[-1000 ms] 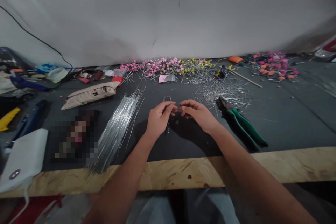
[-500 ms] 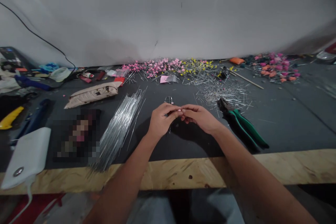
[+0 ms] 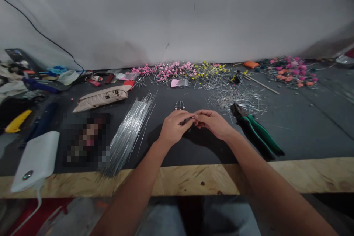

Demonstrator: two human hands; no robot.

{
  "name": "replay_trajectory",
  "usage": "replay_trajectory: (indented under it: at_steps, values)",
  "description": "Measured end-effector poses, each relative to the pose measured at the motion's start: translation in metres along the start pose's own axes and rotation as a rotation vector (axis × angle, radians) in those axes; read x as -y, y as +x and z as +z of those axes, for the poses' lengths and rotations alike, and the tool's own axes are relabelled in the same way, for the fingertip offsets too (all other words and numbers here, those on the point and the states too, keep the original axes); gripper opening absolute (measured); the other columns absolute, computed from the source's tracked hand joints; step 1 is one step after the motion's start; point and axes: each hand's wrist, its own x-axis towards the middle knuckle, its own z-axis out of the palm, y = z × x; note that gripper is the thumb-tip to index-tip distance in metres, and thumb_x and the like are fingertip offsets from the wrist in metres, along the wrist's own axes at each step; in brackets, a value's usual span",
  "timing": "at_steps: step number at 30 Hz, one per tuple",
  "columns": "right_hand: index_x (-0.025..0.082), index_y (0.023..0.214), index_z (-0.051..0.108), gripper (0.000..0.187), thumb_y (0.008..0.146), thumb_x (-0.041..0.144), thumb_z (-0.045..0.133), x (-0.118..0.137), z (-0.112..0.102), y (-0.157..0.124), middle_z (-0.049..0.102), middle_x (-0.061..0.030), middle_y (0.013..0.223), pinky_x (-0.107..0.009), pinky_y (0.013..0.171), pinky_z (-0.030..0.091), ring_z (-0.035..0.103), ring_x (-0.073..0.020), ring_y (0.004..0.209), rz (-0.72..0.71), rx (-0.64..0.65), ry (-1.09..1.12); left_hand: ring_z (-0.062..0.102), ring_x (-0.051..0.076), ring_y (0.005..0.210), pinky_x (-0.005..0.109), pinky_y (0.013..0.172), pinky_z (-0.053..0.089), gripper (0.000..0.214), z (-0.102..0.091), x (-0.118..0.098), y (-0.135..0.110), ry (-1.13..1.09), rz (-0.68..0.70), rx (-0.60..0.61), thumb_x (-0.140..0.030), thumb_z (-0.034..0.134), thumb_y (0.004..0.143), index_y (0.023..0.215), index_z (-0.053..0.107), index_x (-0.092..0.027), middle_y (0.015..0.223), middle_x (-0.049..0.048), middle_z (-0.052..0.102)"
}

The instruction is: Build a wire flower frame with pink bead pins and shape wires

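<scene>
My left hand (image 3: 174, 127) and my right hand (image 3: 211, 121) meet fingertip to fingertip above the dark mat, both closed in a pinch. What lies between the fingertips is too small and too covered to name. Just beyond my left fingers shows a small looped wire piece (image 3: 179, 104) with pale pink bits at its sides; its near part is hidden behind the hand. Green-handled pliers (image 3: 257, 131) lie to the right of my right hand. Left of my left hand rests a bundle of straight silvery wires (image 3: 129, 131).
Along the wall lie pink-tipped wires (image 3: 163, 70), yellow-tipped wires (image 3: 211, 69) and a magenta and orange pile (image 3: 294, 70). Loose wires (image 3: 239, 99) spread behind the pliers. A beige pouch (image 3: 102, 98), white power bank (image 3: 37, 160) and yellow handle (image 3: 18, 121) sit left.
The view has shifted slightly, so the table things appear a little further right. More of the looped wire piece shows beyond my left hand. Both hands stay pinched together.
</scene>
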Motion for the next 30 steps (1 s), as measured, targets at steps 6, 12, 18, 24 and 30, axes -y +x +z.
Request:
replay_trajectory:
  at_steps: [6,12,18,24,30]
  values:
    - [0.017,0.070,0.065,0.011,0.074,0.026,0.061,-0.004,0.001,0.002,0.058,0.0016,0.063,-0.022,0.058,0.038,0.050,-0.0088,0.060,-0.031,-0.016,-0.021,0.061,0.014,0.077,0.027,0.074,0.048,0.010,0.001,-0.002,-0.001,0.127,0.106,-0.028,-0.019,0.057,0.080,0.086,0.065,-0.019,0.081,0.0030,0.069]
    - [0.017,0.069,0.061,0.011,0.072,0.028,0.062,-0.005,-0.008,0.001,0.058,0.0012,0.061,-0.026,0.059,0.044,0.054,-0.0106,0.057,-0.005,-0.028,0.012,0.061,0.014,0.078,0.027,0.074,0.048,0.010,0.003,-0.002,-0.003,0.184,0.035,-0.119,-0.018,0.055,0.079,0.082,0.064,-0.020,0.081,0.0026,0.068]
    - [0.019,0.075,0.062,0.014,0.067,0.028,0.068,-0.011,-0.014,0.005,0.062,0.0006,0.069,-0.026,0.057,0.047,0.059,-0.0118,0.061,-0.053,-0.159,-0.012,0.062,0.014,0.077,0.028,0.073,0.049,0.016,-0.003,0.014,-0.002,0.169,-0.108,-0.195,-0.019,0.049,0.085,0.093,0.063,-0.018,0.088,0.0050,0.068]
    - [0.019,0.087,0.067,0.023,0.070,0.034,0.064,-0.018,-0.011,0.010,0.063,-0.0010,0.072,-0.026,0.061,0.048,0.058,-0.0113,0.064,-0.107,-0.214,-0.123,0.062,0.016,0.088,0.030,0.080,0.048,0.021,-0.004,0.022,0.000,0.185,-0.136,-0.186,-0.022,0.045,0.088,0.100,0.062,-0.018,0.094,0.0067,0.068]
    - [0.018,0.089,0.067,0.024,0.070,0.034,0.064,-0.018,-0.010,0.011,0.064,-0.0009,0.074,-0.028,0.065,0.048,0.058,-0.0117,0.063,-0.116,-0.211,-0.201,0.062,0.017,0.082,0.031,0.077,0.048,0.015,-0.002,0.024,0.001,0.223,-0.147,-0.172,-0.025,0.051,0.085,0.089,0.063,-0.018,0.084,0.0054,0.067]
